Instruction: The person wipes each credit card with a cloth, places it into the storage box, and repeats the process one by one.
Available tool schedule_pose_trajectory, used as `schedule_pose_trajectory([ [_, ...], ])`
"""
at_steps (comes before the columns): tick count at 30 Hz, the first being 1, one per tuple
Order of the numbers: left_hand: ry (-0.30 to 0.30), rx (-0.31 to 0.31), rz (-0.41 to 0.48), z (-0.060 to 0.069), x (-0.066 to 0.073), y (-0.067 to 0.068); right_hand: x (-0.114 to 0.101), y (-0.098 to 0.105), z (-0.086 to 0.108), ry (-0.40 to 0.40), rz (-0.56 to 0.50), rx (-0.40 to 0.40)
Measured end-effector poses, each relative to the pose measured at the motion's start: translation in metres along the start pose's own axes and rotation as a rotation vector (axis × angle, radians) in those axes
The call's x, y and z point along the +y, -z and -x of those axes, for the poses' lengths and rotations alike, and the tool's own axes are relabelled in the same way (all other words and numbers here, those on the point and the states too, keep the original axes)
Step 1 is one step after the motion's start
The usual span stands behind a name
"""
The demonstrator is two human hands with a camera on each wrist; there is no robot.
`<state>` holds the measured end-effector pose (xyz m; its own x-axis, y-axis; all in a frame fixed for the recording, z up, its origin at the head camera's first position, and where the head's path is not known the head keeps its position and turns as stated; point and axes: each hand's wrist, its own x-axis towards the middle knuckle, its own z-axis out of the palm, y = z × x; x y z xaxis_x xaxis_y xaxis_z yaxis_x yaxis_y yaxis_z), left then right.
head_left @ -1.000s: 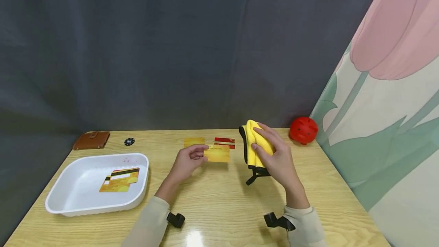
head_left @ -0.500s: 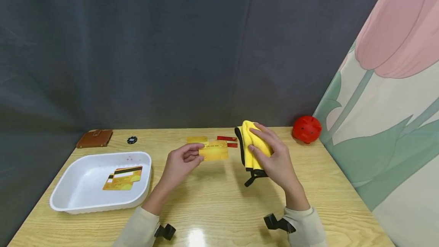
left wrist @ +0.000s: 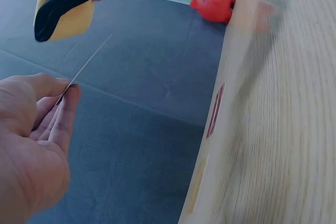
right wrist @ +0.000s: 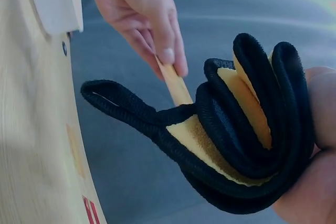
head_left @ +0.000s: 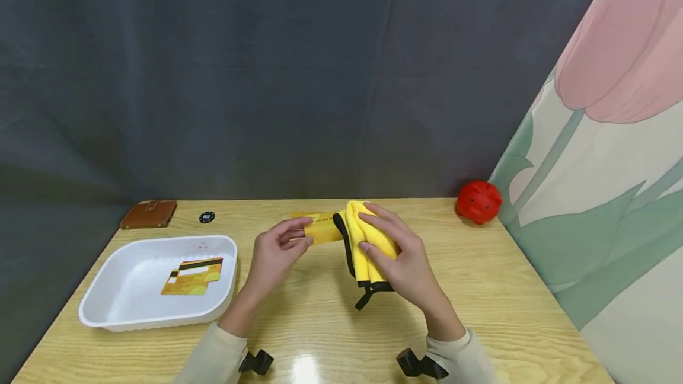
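Between thumb and fingers my left hand point(head_left: 277, 256) pinches the left end of a gold bank card point(head_left: 322, 231), held up above the table. In the left wrist view this card point(left wrist: 86, 62) shows edge-on. My right hand point(head_left: 402, 259) grips a folded yellow cloth point(head_left: 364, 253) with black edging and a hanging loop. From the head, the cloth's left edge covers the card's right end. The right wrist view shows the cloth's folds point(right wrist: 252, 108) close to the card point(right wrist: 176, 85); whether they touch I cannot tell.
A white tray point(head_left: 96, 298) at the left holds two gold cards point(head_left: 187, 280). Behind it lie a brown wallet point(head_left: 148, 215) and a black poker chip point(head_left: 207, 217). A red piggy bank point(head_left: 478, 201) stands back right. A red card point(left wrist: 215, 111) and another gold card point(left wrist: 197, 186) lie on the table.
My right hand has brought the cloth left and slightly down, over the right end of the card. My left hand has shifted a little left, still pinching the card.
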<state>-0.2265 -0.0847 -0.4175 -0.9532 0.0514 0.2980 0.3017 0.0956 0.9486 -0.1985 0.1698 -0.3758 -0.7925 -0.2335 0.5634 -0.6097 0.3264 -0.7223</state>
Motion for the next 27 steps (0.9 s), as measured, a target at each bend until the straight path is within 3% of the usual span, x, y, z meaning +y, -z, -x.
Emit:
schedule_pose_trajectory([
  [8, -0.028, -0.028, 0.04, 0.003, -0.001, -0.006, 0.0, -0.015, 0.005, 0.011, -0.033, -0.038],
  [19, -0.108, -0.032, 0.1, 0.006, 0.002, -0.011, 0.003, -0.026, 0.004, 0.052, 0.063, -0.033],
  [27, -0.106, -0.005, 0.144, 0.01, 0.005, -0.015, 0.003, -0.031, 0.004, 0.088, 0.13, -0.017],
])
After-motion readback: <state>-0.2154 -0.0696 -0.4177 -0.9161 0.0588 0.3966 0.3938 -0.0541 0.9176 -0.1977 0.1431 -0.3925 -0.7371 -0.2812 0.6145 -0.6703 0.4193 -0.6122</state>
